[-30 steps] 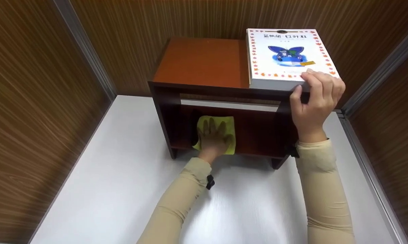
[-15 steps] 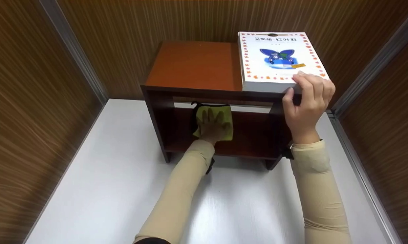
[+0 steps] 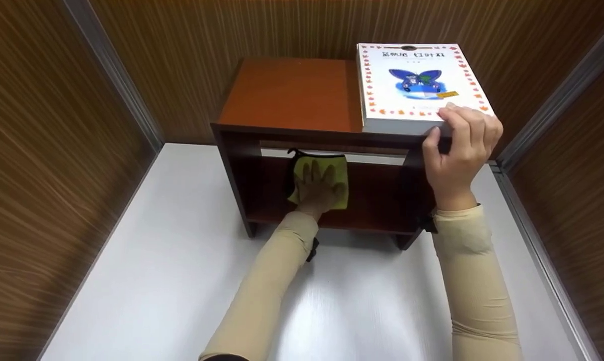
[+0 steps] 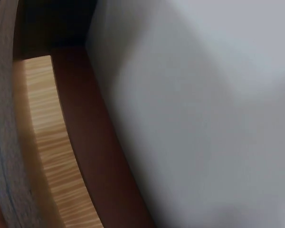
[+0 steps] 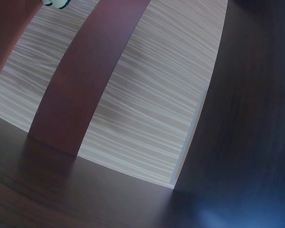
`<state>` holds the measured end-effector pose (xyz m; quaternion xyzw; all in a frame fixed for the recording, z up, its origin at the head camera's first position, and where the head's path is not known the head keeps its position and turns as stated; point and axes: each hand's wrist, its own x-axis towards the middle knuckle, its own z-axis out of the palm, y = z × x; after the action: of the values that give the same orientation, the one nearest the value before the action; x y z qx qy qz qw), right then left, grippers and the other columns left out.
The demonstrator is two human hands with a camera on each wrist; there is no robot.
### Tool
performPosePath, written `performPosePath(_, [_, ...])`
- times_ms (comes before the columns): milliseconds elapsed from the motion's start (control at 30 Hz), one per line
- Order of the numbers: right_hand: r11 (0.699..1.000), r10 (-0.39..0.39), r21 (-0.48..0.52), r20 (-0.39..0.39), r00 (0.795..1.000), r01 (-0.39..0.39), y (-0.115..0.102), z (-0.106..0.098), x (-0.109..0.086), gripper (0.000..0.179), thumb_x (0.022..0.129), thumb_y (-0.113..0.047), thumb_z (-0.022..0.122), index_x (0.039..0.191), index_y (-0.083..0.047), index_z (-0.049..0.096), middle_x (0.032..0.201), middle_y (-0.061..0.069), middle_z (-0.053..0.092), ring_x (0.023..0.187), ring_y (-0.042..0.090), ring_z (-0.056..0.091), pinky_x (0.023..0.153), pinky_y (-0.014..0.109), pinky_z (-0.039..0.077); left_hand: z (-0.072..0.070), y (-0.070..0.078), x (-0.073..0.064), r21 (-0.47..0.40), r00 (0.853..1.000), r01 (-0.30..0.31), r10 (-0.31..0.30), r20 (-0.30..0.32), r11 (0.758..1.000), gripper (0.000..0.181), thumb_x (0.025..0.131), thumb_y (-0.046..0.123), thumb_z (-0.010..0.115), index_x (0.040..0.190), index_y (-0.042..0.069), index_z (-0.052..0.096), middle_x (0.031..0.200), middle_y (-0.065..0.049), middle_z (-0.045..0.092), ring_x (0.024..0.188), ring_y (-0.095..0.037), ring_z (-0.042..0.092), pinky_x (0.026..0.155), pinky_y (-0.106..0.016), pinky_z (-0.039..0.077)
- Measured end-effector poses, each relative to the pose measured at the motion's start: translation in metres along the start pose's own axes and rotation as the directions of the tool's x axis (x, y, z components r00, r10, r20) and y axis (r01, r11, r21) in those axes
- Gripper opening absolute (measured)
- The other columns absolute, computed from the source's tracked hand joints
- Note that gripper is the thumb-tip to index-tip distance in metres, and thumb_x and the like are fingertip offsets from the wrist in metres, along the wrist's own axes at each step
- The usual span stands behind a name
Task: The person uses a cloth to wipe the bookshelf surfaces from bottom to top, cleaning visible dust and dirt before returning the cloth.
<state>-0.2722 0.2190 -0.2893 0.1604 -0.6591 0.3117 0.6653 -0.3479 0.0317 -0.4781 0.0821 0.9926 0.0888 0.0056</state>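
Observation:
My left hand [image 3: 318, 193] lies with spread fingers on a yellow-green cloth [image 3: 340, 175] with black trim and a small loop. It presses the cloth on the lower board of a dark brown small shelf [image 3: 377, 195], a little left of its middle. My right hand [image 3: 459, 150] grips the front right corner of the shelf top. Its fingers curl over a thick white book [image 3: 389, 95] with a blue butterfly cover, and its thumb is against the front edge. Neither wrist view plainly shows a hand; the left one shows the white tabletop [image 4: 194, 109] and a reddish-brown board [image 4: 92, 118].
Orange-brown top board [image 3: 291, 93] extends left of the book. Wood-grain panels [image 3: 302, 25] enclose the back and both sides, joined by grey metal strips [image 3: 116, 75]. The shelf's side panel [image 5: 261, 109] fills the right of the right wrist view.
My left hand has slid the cloth deeper into the shelf, toward its back, and then stayed nearly still. My right hand keeps its grip at the corner. The head view has shifted slightly.

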Motion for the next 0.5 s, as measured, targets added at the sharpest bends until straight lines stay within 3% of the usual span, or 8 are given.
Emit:
performPosePath(233, [1.000,0.012,0.008,-0.016,1.000,-0.012,-0.009,0.000,0.005,0.025,0.076,-0.020,0.054,0.087,-0.002,0.066,0.094,0.008,0.064,0.095,0.028,0.053,0.095,0.044,0.029,0.000,0.005,-0.014,0.016,0.999,-0.016,0.016,0.046,1.000,0.066,0.094,0.062,0.013,0.151,0.030,0.007,0.155,-0.015,-0.003,0.139,-0.037,-0.007,0.103,-0.065,-0.001])
performPosePath(500, [1.000,0.028,0.011,-0.005,1.000,-0.028,-0.011,0.001,0.003,0.025,0.076,-0.020,0.054,0.087,-0.001,0.065,0.093,0.008,0.064,0.095,0.028,0.053,0.095,0.044,0.029,0.007,0.014,-0.040,0.034,0.997,-0.043,0.041,0.060,0.999,0.065,0.094,0.061,0.015,0.151,0.029,0.009,0.155,-0.015,0.000,0.139,-0.038,-0.006,0.103,-0.064,0.002])
